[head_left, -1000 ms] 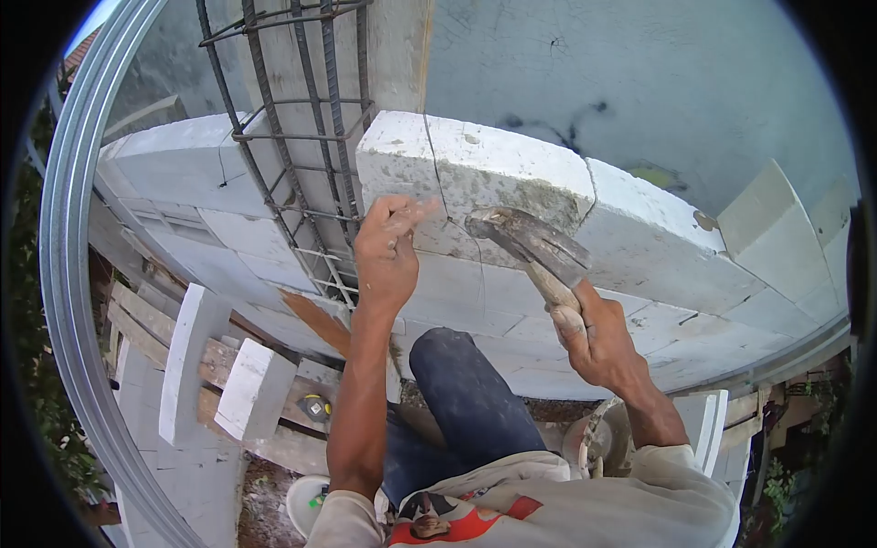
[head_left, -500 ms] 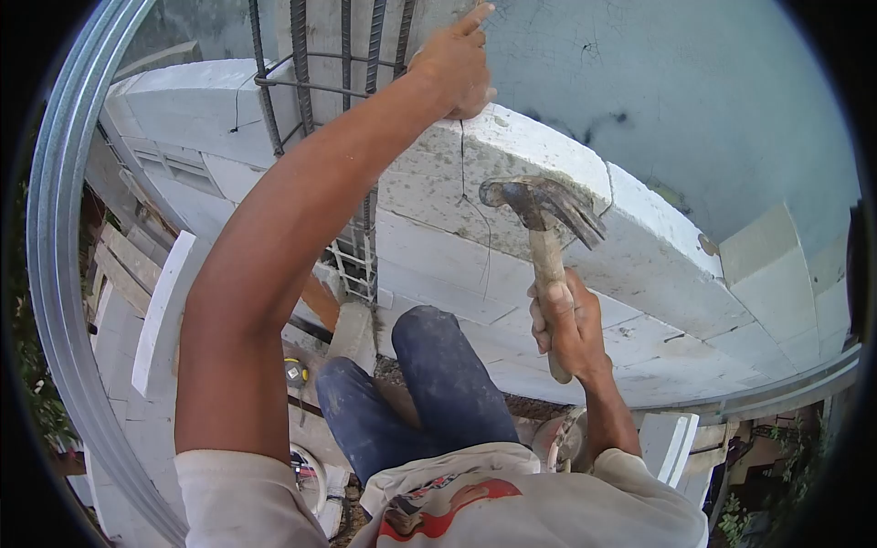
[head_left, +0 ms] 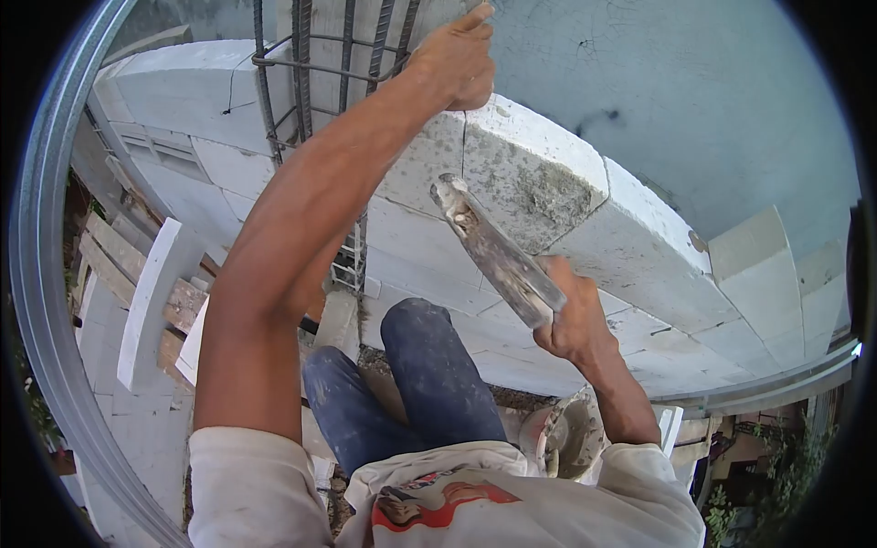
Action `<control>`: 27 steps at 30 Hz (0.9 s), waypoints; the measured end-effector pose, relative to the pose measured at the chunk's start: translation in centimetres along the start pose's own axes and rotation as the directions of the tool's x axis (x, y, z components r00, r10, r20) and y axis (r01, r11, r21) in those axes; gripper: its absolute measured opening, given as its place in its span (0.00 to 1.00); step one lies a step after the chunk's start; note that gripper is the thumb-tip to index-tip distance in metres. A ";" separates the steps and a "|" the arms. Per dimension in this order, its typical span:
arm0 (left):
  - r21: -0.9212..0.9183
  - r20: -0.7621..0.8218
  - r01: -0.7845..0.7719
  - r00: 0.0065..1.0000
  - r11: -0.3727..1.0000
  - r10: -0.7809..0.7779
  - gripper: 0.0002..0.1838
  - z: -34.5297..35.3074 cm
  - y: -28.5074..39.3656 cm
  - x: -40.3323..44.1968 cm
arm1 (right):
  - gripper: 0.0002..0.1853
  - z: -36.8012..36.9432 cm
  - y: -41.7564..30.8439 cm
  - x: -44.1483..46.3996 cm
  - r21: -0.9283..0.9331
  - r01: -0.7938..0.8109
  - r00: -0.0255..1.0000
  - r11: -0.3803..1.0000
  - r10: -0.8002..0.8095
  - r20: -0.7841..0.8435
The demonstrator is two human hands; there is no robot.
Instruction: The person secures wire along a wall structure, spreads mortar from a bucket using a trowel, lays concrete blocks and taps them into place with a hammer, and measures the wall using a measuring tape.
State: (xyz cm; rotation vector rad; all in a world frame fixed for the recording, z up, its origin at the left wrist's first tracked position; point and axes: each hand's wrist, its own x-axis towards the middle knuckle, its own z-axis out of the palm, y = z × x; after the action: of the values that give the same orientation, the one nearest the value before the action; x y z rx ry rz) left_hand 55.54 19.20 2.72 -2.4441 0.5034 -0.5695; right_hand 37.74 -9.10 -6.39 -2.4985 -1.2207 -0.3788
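Observation:
My left hand [head_left: 461, 62] is raised at the top of the view, over the top edge of a pale block wall [head_left: 539, 183]. Its fingers are pressed together against the grey surface; whatever they pinch is hidden. A thin dark string [head_left: 464, 146] hangs down the wall below this hand. In my right hand [head_left: 577, 310], a worn claw hammer [head_left: 502, 251] is gripped by its handle, which is mostly hidden behind the head. The hammer head lies slanted in front of the block face, apart from my left hand.
Vertical steel reinforcing bars [head_left: 347, 55] with cross ties stand left of my raised hand. A mortar-stained bucket [head_left: 566, 438] is beside my knees. At the left are a loose white block [head_left: 151, 306] and a curved metal channel [head_left: 36, 228]. A grey wall [head_left: 694, 110] rises behind the blocks.
The hammer has turned from upright to slanted, its head now lower and facing me. My right hand stays close to the wall. My left hand remains in nearly the same place, fingers more closed.

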 end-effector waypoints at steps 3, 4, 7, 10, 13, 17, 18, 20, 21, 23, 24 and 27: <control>-0.036 -0.150 0.046 0.987 0.998 -0.051 0.18 -0.1 0.4 -0.8 | 0.20 -1.1 -2.1 0.9 -0.053 -0.276 0.952 0.960 0.280 0.121; -0.075 -0.196 0.055 0.978 0.996 -0.069 0.19 0.6 0.1 -0.5 | 0.18 -1.5 -2.3 1.3 0.003 -0.295 0.950 0.955 0.293 0.108; -0.111 -0.219 0.052 0.973 0.992 -0.075 0.19 1.2 -0.1 -0.3 | 0.20 -3.1 -4.1 1.2 0.094 -0.038 0.999 0.995 0.040 -0.025; -0.111 -0.222 0.042 0.973 0.993 -0.066 0.18 0.7 0.3 -0.7 | 0.22 -1.5 -2.9 0.2 0.162 0.058 0.994 0.985 -0.041 -0.102; -0.065 -0.179 0.024 0.983 0.998 -0.035 0.17 -0.2 1.2 -1.4 | 0.21 -1.8 -1.1 2.1 -0.161 -0.371 0.878 0.915 0.402 0.261; -0.054 -0.196 0.040 0.979 0.998 -0.050 0.16 0.1 0.2 -1.1 | 0.23 -3.3 -3.5 0.2 0.022 -0.196 0.976 0.980 0.193 0.101; -0.056 -0.195 0.041 0.979 0.998 -0.051 0.16 0.3 0.1 -1.0 | 0.23 -3.4 -3.7 0.2 0.022 -0.196 0.976 0.980 0.193 0.103; -0.136 -0.277 0.048 0.957 0.990 -0.084 0.16 0.7 0.2 -1.0 | 0.23 -3.2 -3.8 0.3 0.060 -0.012 0.999 0.998 0.009 0.037; -0.136 -0.278 0.047 0.957 0.990 -0.084 0.16 0.7 0.2 -1.0 | 0.23 -2.9 -3.6 0.5 0.073 0.071 0.997 0.995 -0.072 0.003; -0.127 -0.261 0.050 0.962 0.991 -0.082 0.16 0.6 0.2 -1.0 | 0.22 -1.4 -1.7 2.1 -0.093 -0.138 0.982 0.986 0.149 0.120; -0.127 -0.262 0.050 0.961 0.991 -0.083 0.16 1.0 0.6 -0.8 | 0.22 -0.9 -1.0 2.3 -0.276 -0.314 0.906 0.909 0.373 0.198; -0.120 -0.240 0.081 0.965 0.989 -0.108 0.17 2.0 0.6 -0.2 | 0.22 -1.7 -2.2 1.9 -0.155 -0.242 0.958 0.958 0.261 0.117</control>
State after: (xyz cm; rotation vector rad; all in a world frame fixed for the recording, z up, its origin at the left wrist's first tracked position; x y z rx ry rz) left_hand 56.27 19.73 0.84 -2.5251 0.5309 -0.9153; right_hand 36.98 -7.21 -3.74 -2.7985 -0.9318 -0.2382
